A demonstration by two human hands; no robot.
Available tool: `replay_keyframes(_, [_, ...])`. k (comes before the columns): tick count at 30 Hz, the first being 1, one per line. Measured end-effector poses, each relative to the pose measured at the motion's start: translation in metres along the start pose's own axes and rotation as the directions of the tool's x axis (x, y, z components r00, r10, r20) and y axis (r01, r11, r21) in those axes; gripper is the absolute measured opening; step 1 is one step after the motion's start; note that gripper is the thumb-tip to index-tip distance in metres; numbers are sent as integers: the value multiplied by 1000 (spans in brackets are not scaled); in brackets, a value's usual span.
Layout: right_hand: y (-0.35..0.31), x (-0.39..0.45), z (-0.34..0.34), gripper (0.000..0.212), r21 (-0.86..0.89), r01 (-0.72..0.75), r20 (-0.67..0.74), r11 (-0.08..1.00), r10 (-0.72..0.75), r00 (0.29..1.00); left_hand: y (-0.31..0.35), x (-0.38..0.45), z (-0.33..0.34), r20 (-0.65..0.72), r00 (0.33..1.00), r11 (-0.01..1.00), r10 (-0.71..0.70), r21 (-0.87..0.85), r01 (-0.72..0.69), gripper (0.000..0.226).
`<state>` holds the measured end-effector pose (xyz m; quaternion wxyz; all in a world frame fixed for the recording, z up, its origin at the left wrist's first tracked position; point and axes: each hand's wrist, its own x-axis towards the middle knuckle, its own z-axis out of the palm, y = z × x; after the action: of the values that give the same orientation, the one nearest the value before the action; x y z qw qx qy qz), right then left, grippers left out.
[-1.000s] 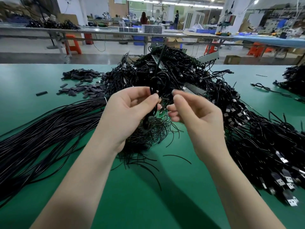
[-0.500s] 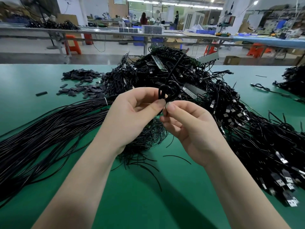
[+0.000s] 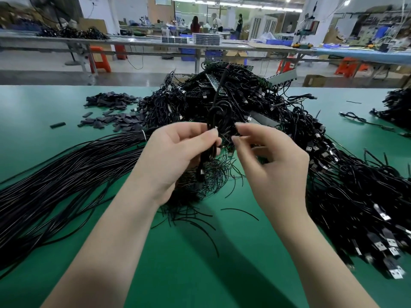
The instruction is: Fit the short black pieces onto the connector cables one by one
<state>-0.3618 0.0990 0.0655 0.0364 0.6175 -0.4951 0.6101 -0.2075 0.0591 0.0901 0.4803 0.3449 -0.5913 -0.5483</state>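
Green matting covers the tabletop [image 3: 66, 103], and nearly everything on it can be placed from the big heap of connector cables [image 3: 255, 112] at its middle. In front of that heap, raised above the surface, the left hand [image 3: 175, 152] pinches a looped black cable [image 3: 219, 116] between thumb and forefinger; the coil stands just above the fingers [image 3: 205, 135], one straight end rises from it towards the top of the heap, and the other end hangs down past the palm. The right hand [image 3: 275, 165] hovers just beside the loop, its fingers loosely curled with thumb and forefinger tips close together. Whether they pinch anything cannot be told, since that hand is blurred.

Left of the heap a long bundle of plain black cables [image 3: 66, 174] fans across the tabletop, bound by a pale tie near the left hand. Right of the heap, finished cables with silver-tipped plugs [image 3: 382, 241] spill towards the near edge. Behind and left of the heap lies a scatter of short black pieces [image 3: 115, 116], flat and dull, with one lone piece [image 3: 57, 124] apart from them. Loose thin wire ends [image 3: 209, 187] bristle beneath the hands.

Beyond the heap, across an aisle, run long workbenches [image 3: 133, 41] with orange stools [image 3: 100, 58] under them, and people [image 3: 195, 24] stand far off under ceiling lights.
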Motion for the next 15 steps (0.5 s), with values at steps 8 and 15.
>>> replay_keyframes(8, [-12, 4, -1, 16, 521, -673, 430, 525, 519, 738, -2, -2, 1, 30, 973, 962, 229, 148, -231, 17])
replay_keyframes(15, [-12, 6, -4, 12, 604, -701, 509, 379, 493, 706, 2, -4, -1, 93, 977, 974, 192, 100, -201, 14])
